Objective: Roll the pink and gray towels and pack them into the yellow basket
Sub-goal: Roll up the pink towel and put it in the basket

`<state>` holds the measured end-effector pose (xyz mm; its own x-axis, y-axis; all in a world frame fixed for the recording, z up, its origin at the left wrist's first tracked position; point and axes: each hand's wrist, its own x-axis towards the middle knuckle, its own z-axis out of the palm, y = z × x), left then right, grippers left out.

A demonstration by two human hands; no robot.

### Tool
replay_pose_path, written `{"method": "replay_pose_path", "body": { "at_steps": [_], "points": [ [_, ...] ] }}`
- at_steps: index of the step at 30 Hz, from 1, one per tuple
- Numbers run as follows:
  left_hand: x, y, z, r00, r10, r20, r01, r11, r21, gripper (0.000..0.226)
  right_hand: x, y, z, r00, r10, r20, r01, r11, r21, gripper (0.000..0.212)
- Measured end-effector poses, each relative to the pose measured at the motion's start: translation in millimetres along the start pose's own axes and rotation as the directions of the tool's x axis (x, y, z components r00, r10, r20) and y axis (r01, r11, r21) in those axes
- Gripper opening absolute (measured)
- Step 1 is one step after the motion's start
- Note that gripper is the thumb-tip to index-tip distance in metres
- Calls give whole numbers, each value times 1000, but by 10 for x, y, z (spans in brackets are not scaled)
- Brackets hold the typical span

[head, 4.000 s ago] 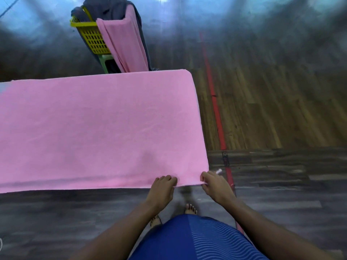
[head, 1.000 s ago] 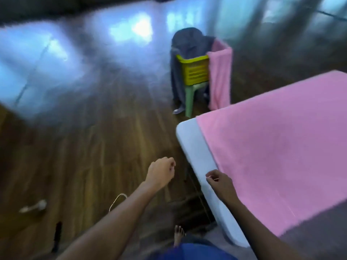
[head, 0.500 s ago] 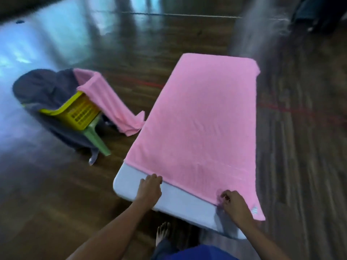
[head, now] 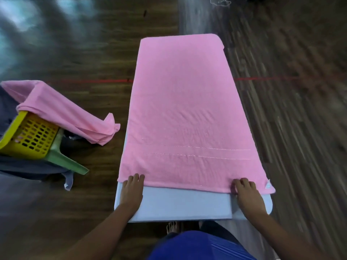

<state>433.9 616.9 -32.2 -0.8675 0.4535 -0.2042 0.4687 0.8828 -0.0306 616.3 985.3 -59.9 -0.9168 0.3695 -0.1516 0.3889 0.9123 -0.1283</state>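
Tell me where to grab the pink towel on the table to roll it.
Take the near short hem at both corners, from the table's near end: the pink towel lies flat lengthwise, and the left hand and right hand sit there.

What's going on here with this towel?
A person stands at the end of a white table with a pink towel spread flat on it. The left hand and right hand touch its near edge; no roll started. Beside it, a yellow basket has a second pink towel and a gray towel draped over it.
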Motion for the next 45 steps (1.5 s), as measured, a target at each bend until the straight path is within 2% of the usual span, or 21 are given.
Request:
{"method": "replay_pose_path", "body": {
  "at_steps": [4, 8, 15, 22, 25, 28, 33, 35, 37, 39, 43, 45],
  "points": [
    [145, -127, 34, 991, 104, -78, -100, 993, 57, 45, 96, -86, -55, 998, -13, -55, 8, 996, -93, 43],
    [239, -178, 86, 987, 150, -62, -142, 983, 119, 44, 151, -126, -108, 995, -12, -95, 2, 995, -102, 39],
    [291, -250, 126, 996, 84, -26, -82, 994, 77, 51, 119, 40, -143, 996, 3, -90, -13, 994, -111, 39],
    [79, -394, 105, 995, 86, -47, -88, 995, -42, 46, 31, 246, -56, 994, 79, -77, -74, 995, 70, 35],
    [-50, -400, 112, 1000, 30, -9, -31, 998, -53, 44, -4, 348, -47, 990, 110, -89, -100, 988, 118, 35],
    [-174, -389, 120, 997, -46, 61, 50, 997, -65, 35, -39, 442, -49, 992, 107, -62, -98, 985, 140, 40],
    [-368, -353, 92, 995, -45, 87, 57, 988, -141, 29, -139, 490, -160, 998, 62, -7, -59, 974, 218, 52],
    [-418, -357, 94, 995, -35, 96, 52, 982, -184, 26, -124, 529, -181, 998, 58, 16, -60, 971, 233, 47],
    [-463, -376, 97, 994, -15, 106, 37, 977, -212, 18, -108, 552, -197, 998, 57, 17, -60, 969, 241, 29],
    [-471, -389, 107, 996, -5, 85, 25, 969, -246, 7, -65, 556, -224, 998, 63, 30, -69, 973, 221, 28],
    [-317, -352, 71, 993, -73, 91, 94, 963, -251, 5, 119, 490, -295, 986, 120, 117, -136, 981, 139, 12],
    [-235, -351, 79, 987, -144, 66, 154, 967, -201, 4, 166, 456, -290, 979, 181, 96, -189, 978, 84, 9]
  ]
}}
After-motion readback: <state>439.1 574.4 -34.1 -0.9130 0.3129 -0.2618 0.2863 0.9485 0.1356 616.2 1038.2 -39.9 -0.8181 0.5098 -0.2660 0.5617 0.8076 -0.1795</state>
